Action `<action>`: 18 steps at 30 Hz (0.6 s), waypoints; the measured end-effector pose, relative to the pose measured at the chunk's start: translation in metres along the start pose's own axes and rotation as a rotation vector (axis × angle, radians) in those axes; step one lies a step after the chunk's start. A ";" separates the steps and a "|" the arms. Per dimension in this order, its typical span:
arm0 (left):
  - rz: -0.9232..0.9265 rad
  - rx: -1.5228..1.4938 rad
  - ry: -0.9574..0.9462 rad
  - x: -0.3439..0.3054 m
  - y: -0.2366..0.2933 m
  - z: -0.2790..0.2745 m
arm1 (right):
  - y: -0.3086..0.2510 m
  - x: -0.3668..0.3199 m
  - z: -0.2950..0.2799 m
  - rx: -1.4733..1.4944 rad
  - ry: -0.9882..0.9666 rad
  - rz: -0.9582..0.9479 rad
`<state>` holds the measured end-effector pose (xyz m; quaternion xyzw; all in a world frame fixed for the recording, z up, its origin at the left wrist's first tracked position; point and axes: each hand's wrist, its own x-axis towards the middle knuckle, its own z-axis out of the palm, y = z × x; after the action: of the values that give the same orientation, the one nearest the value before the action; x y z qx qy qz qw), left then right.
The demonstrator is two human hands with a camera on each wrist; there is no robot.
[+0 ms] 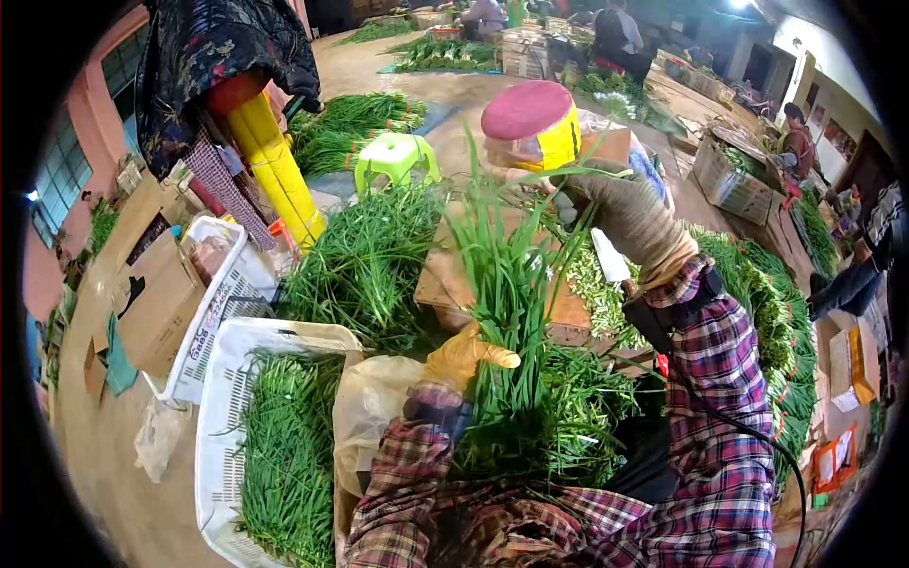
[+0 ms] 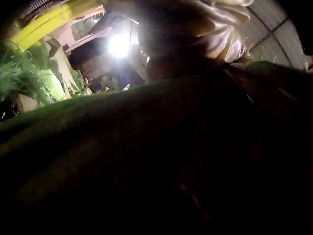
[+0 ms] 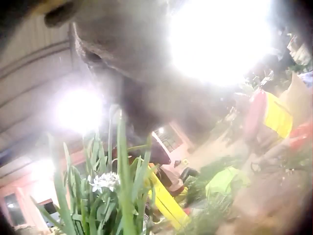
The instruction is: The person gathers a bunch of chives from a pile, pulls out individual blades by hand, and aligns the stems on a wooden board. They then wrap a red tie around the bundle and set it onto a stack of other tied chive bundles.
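Observation:
My left hand (image 1: pixel 466 358), in a yellowish glove, grips an upright bunch of long green leaves (image 1: pixel 511 284) at its lower part, the thumb across the front. Beside the upper leaves is my right hand (image 1: pixel 611 210), in a grey glove, with thin leaf tips at its fingers; whether it grips them is unclear. Leaves with a white flower cluster (image 3: pixel 104 181) stand below the blurred right glove (image 3: pixel 132 58) in the right wrist view. The left wrist view is mostly dark. More cut greens (image 1: pixel 592 402) lie under the bunch.
A white crate (image 1: pixel 275 331) of greens stands at left, beside a clear plastic bag (image 1: pixel 374 398). A leafy pile (image 1: pixel 369 256) and wooden block (image 1: pixel 450 279) lie ahead, with a green stool (image 1: pixel 396 156) and red-topped round seat (image 1: pixel 528 118) beyond. Tied bundles (image 1: pixel 772 312) line the right.

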<state>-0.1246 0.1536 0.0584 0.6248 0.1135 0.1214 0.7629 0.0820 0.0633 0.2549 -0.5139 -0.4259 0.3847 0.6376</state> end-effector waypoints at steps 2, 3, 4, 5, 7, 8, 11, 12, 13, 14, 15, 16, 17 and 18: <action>0.032 0.055 -0.034 0.002 0.004 0.000 | -0.006 0.001 0.003 -0.106 0.006 -0.063; 0.013 0.013 -0.060 0.001 0.006 0.000 | -0.005 0.001 0.010 -0.049 0.111 -0.073; -0.009 -0.028 -0.088 0.001 0.008 0.001 | -0.007 0.001 0.015 -0.053 0.115 -0.074; -0.009 -0.029 -0.092 0.003 0.007 0.000 | -0.012 0.001 0.020 -0.092 0.196 -0.080; -0.034 0.025 -0.169 0.007 -0.001 -0.004 | -0.017 0.006 0.020 -0.209 0.313 -0.167; -0.038 0.023 -0.164 0.007 -0.006 -0.007 | -0.031 0.008 0.020 -0.297 0.322 -0.157; -0.046 0.049 -0.117 0.002 -0.011 -0.006 | -0.054 0.031 -0.008 -0.968 0.432 -0.501; -0.048 0.051 -0.115 -0.001 -0.001 -0.004 | -0.063 0.039 -0.020 -1.374 0.542 -0.804; -0.070 0.051 -0.123 -0.005 0.011 -0.002 | -0.079 0.048 -0.030 -1.397 0.589 -0.908; -0.091 0.050 -0.129 -0.008 0.016 -0.002 | -0.096 0.052 -0.038 -1.268 0.594 -0.921; -0.113 -0.308 -0.108 -0.002 -0.018 -0.011 | -0.115 0.054 -0.046 -0.891 0.585 -0.813; -0.111 -0.310 -0.098 -0.008 -0.013 -0.011 | -0.128 0.049 -0.053 -0.572 0.577 -0.753; -0.099 -0.379 -0.084 -0.016 -0.004 -0.011 | -0.145 0.046 -0.065 -0.379 0.563 -0.728; -0.118 -0.251 -0.042 -0.014 -0.011 -0.014 | -0.153 0.041 -0.078 -0.244 0.554 -0.716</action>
<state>-0.1419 0.1594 0.0457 0.5190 0.1179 0.0767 0.8431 0.1767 0.0488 0.4031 -0.4894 -0.4322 -0.0641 0.7547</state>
